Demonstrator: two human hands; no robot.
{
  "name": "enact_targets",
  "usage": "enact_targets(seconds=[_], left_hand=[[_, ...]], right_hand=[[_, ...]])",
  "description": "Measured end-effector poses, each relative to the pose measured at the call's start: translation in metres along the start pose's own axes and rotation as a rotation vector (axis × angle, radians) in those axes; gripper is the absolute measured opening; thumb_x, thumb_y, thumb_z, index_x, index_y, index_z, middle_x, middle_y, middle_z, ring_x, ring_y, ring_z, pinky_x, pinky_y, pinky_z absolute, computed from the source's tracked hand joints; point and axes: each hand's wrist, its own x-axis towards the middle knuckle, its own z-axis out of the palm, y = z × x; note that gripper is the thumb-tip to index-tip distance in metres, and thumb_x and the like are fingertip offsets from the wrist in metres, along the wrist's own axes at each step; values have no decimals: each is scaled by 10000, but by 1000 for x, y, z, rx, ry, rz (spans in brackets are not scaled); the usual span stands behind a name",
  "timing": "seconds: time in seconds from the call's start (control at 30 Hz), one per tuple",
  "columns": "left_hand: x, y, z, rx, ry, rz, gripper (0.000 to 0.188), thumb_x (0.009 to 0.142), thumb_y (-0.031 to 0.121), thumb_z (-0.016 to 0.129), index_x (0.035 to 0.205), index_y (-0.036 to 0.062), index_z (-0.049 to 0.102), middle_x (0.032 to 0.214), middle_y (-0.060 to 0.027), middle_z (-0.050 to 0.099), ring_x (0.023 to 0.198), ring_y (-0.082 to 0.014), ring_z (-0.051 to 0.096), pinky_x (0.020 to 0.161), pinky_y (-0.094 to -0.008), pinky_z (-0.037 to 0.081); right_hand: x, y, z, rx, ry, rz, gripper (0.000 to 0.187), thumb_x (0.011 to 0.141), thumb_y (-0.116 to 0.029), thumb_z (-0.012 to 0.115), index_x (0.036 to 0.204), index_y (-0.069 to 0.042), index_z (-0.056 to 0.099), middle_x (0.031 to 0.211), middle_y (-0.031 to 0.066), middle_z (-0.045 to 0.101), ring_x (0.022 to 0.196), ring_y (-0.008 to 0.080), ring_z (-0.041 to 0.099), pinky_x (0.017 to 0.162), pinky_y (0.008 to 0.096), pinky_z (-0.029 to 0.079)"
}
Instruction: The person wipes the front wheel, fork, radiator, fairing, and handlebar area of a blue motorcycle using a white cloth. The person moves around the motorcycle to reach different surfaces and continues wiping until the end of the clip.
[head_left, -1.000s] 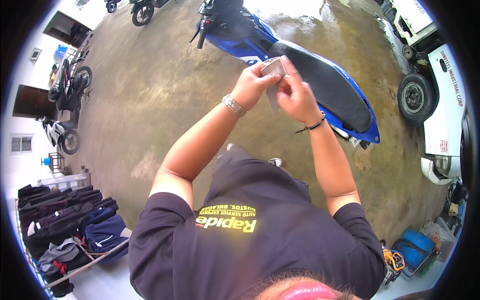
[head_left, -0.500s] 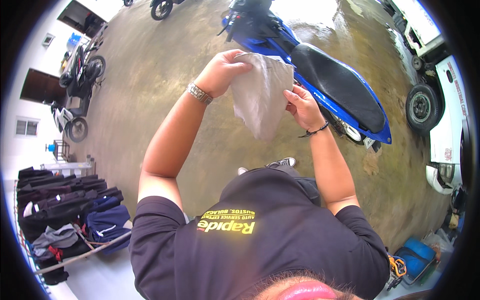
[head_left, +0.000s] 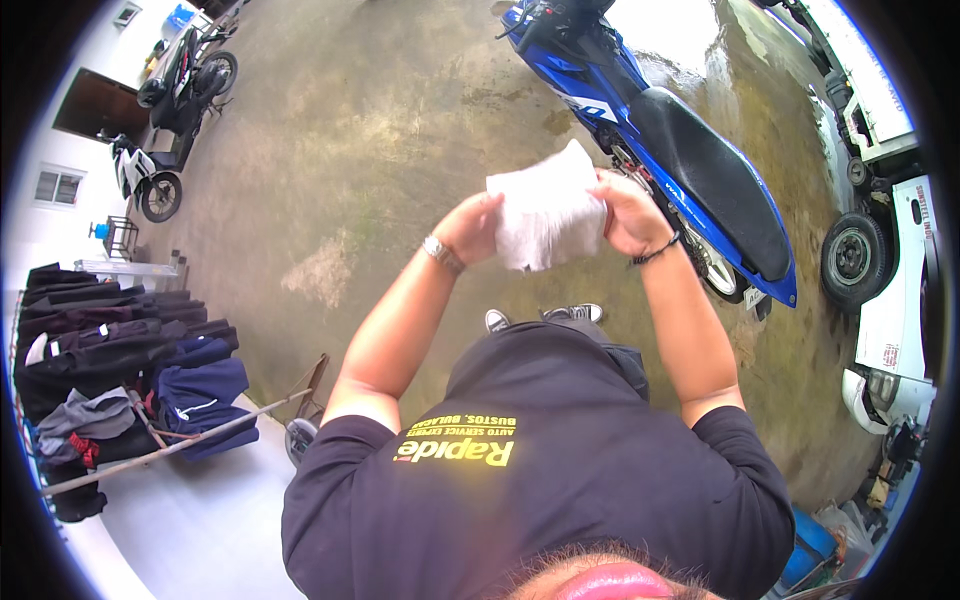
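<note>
White cloth (head_left: 545,210) held up at chest height in front of the person, over the concrete floor (head_left: 380,150), just left of the blue motorcycle (head_left: 665,140). Cloth is bunched, hanging between both hands, top corner sticking up.

Left hand (head_left: 472,228) closed on the cloth's left edge, fingers curled in, metal watch (head_left: 442,253) on the wrist. Right hand (head_left: 628,212) closed on the right edge, thumb side over the fabric, dark band (head_left: 658,250) on the wrist. Both forearms raised, elbows out.

Below the hands: the person's grey sneakers (head_left: 545,317) on the floor, black T-shirt (head_left: 540,450) with yellow print across the near part of the view.

Motorcycle stands far right, black seat, tail pointing near-right. White truck (head_left: 890,240) further right, one wheel visible. Far left: two more parked scooters (head_left: 165,120) near a building wall. Near left: rack of dark clothes (head_left: 110,370) on a pale slab. Blue container (head_left: 810,545) at near right edge.
</note>
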Motion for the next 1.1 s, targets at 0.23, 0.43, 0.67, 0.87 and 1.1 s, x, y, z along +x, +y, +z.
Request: enact_targets(seconds=[0.23,0.43,0.67,0.87,1.1], left_hand=[[-25,1,7,376,239,163,335,939,-17,623,1269,22,663,1224,-78,701,1113,-199,664,992,-344,521],[-8,100,23,965,-191,511,304,926,-144,538,1018,41,760,1070,-40,687,1006,-163,630,917,-316,514],[-15,164,80,1077,-348,424,270,874,-90,589,1073,22,731,1176,-37,635,967,-142,603,854,-277,487],[-13,134,90,1713,114,811,397,838,23,738,1223,91,670,1018,-134,659,855,-288,676,780,-396,559],[-3,59,39,1909,182,830,638,749,-59,657,1353,136,596,927,-136,579,864,-338,635,766,-428,558]], right_hand=[[-12,34,-18,-128,-23,-158,375,933,23,643,1306,-7,625,1222,88,713,1135,193,676,1021,356,525],[6,-46,9,-546,-228,-353,319,925,145,462,994,-77,680,971,4,649,839,107,646,667,253,548],[-16,-122,56,-546,-433,-324,279,858,1,510,1064,-9,698,1055,58,678,948,117,595,863,226,471],[0,-88,52,-839,-12,-503,335,894,21,544,1210,16,657,1124,43,670,1044,103,594,926,257,478],[16,-60,31,-806,-88,-137,276,968,43,434,1070,-75,661,1008,39,661,906,146,676,710,306,604]])
